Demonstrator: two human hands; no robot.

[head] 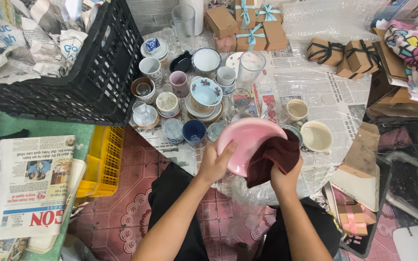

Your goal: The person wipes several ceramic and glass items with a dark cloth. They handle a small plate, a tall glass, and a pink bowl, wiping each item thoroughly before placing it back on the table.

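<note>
My left hand (215, 163) grips the near rim of a pink bowl (245, 140), held tilted above the table's front edge. My right hand (284, 177) holds a dark maroon cloth (273, 157) pressed against the bowl's right side. Both forearms reach up from the bottom of the head view. Just beyond the bowl stand a dark blue cup (194, 130) and a cream mug (317, 137).
Several cups, bowls and glasses (205, 92) crowd a newspaper-covered table (315, 87). A black crate (93, 72) of crumpled newspaper sits at left above a yellow crate (100, 159). Ribboned cardboard boxes (247, 24) line the back. A newspaper stack (30, 188) lies at lower left.
</note>
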